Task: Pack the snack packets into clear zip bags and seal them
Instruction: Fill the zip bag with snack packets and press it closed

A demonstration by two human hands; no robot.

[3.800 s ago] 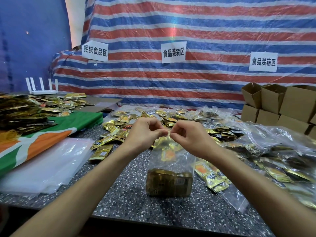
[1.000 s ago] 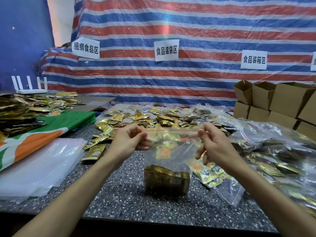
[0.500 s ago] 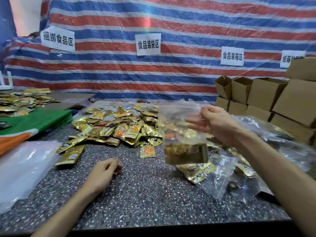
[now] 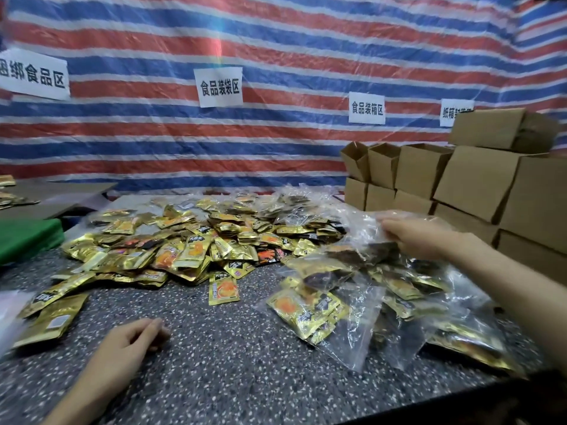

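Now that the zip is pressed shut, the bag [image 4: 362, 250] has gone from standing on the table in front of me to hanging over the heap of done bags [image 4: 408, 302] on my right. It's touching the top of that heap or just about to, I can't quite tell through all the shiny plastic. My right hand [image 4: 420, 237] pinches its clear top edge with the fingers curled round it, so it isn't let go yet. My left hand [image 4: 129, 342], which a second ago was on the other end of the zip, has dropped to the table [image 4: 233, 378] and rests there with fingers loosely curled, holding nothing. So I'd call that one more bag finished, and next up is probably a fresh empty bag and another handful of packets [image 4: 196, 240]. Those lie loose in a big gold pile mid-table, well apart from my left hand, and there's plenty left, so nowhere near done overall. As for writing, the packets have black characters on gold with an orange picture. The lone packet [image 4: 223, 286] nearest me shows it best, but it's too blurry to read for sure. The paper signs on the striped tarp [image 4: 276, 41] are easier: the middle sign [image 4: 220, 87] says 食品装袋区 and the next sign [image 4: 367, 108] says 食品装箱区, just above the boxes [image 4: 478, 185]. The left sign [image 4: 32, 75] ends in 绑食品区 with its first character cut off, and the last sign [image 4: 456, 111] starts 纸箱, the rest being hidden behind a box.
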